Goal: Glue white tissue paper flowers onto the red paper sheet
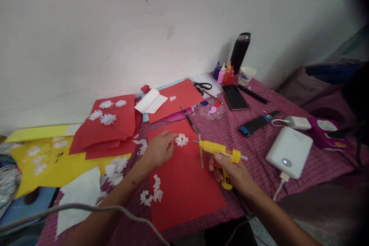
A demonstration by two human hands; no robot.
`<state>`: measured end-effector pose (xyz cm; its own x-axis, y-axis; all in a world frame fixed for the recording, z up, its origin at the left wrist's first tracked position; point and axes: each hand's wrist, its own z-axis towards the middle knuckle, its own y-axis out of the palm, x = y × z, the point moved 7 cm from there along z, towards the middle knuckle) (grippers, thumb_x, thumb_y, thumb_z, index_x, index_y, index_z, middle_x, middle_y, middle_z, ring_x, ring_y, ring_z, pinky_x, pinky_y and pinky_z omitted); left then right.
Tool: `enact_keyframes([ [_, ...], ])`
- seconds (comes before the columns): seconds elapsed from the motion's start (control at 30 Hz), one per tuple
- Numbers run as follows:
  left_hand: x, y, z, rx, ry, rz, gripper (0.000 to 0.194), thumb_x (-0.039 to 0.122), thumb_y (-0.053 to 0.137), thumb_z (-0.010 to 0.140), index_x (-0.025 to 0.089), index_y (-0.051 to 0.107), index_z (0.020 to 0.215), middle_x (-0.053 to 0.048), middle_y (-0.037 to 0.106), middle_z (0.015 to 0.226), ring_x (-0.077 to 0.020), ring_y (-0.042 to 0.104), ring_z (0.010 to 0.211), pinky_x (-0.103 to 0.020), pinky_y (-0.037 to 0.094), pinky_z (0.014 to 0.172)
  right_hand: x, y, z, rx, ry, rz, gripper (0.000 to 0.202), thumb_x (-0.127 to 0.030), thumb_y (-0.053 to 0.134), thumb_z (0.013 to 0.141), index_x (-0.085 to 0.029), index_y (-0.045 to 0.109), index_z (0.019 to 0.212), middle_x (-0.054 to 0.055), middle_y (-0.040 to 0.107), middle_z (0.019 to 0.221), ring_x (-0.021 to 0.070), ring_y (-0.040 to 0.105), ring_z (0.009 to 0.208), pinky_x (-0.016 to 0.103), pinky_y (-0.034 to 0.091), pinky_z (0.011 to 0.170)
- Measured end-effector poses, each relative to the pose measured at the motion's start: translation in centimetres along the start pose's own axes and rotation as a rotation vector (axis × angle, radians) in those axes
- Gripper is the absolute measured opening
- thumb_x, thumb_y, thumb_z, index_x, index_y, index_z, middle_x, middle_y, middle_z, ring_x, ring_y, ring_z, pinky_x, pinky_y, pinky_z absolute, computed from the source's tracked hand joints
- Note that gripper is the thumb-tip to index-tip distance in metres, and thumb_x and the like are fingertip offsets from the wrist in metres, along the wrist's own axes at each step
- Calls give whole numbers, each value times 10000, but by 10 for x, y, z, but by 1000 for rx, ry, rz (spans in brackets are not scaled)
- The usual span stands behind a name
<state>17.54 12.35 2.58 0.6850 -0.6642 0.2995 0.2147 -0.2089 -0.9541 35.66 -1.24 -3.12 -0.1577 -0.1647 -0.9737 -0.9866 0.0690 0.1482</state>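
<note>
My right hand [226, 167] is wrapped round the handle of a yellow glue gun [216, 148], whose nozzle points left over the red sheet [187, 188]. On the upper part of that sheet lies a white paper flower [181, 140]. My left hand [161, 148] is beside the flower, its index finger reaching to the flower's left edge and the other fingers curled. A wooden stick [201, 153] lies under the nozzle. Curled white paper pieces [155, 190] rest at the sheet's lower left.
Red sheets with white flowers [108, 118] lie left, over yellow paper [31, 165]. Right stand a black flask [240, 54] and a paper cup [246, 75], near a phone [235, 97] and a white power bank [289, 152]. A grey cable [109, 208] crosses the foreground.
</note>
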Motion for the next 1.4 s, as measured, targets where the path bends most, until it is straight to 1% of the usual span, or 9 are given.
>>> enact_keyframes([
  [0.1,-2,8,-11,-23,48,57,475,68,437,836,208,617,1253,-103,616,1104,-221,606,976,-337,506,857,0,-1,0,7,-3,-11,476,-555,452,985,-172,653,785,-12,529,505,135,484,463,258,327,464],
  [0.2,-7,12,-17,14,39,54,534,43,430,807,218,580,1290,-98,574,1120,-216,582,988,-336,510,862,0,-2,0,7,8,-41,500,-575,442,979,-168,656,784,-12,523,488,130,472,450,254,306,452],
  [0.27,-8,13,-18,29,33,41,566,33,422,799,215,553,1319,-101,558,1140,-217,572,1017,-342,508,889,0,-2,-1,7,19,-47,509,-584,442,975,-165,657,784,-11,525,487,127,472,448,251,304,452],
  [0.47,-5,16,-12,1,5,75,652,23,423,786,217,476,1407,-121,530,1205,-241,549,1083,-383,493,955,1,-1,-1,12,27,-43,502,-576,432,978,-169,654,785,-10,523,493,134,480,461,247,308,453],
  [0.73,-1,16,-6,5,22,106,678,32,416,823,270,423,1458,-117,527,1203,-240,550,1044,-388,494,931,-2,0,0,16,24,-23,500,-581,443,970,-171,648,769,-8,523,494,140,483,463,259,321,468],
  [0.93,0,18,-6,-24,47,124,585,42,394,846,272,528,1368,-121,532,1213,-258,553,1042,-409,493,914,0,1,0,2,25,-10,497,-576,437,975,-175,649,772,-7,525,501,140,487,472,262,326,477],
  [1.03,0,18,-6,-32,45,118,574,46,402,843,272,542,1352,-115,541,1188,-254,557,1016,-402,494,902,0,0,0,4,21,-21,491,-568,436,979,-174,654,781,-2,533,510,144,492,481,268,333,483],
  [1.27,-3,13,-6,6,41,106,639,36,427,822,234,459,1428,-121,552,1187,-247,559,1049,-397,489,951,-2,1,-1,14,37,-18,502,-587,449,966,-176,647,756,-5,526,497,141,484,470,262,320,470],
  [1.4,-7,10,-7,53,40,62,551,69,425,868,216,483,1396,-123,581,1175,-249,574,1076,-395,493,954,-1,1,-1,16,36,-39,500,-574,437,978,-175,651,764,-7,521,494,131,461,450,257,299,453],
])
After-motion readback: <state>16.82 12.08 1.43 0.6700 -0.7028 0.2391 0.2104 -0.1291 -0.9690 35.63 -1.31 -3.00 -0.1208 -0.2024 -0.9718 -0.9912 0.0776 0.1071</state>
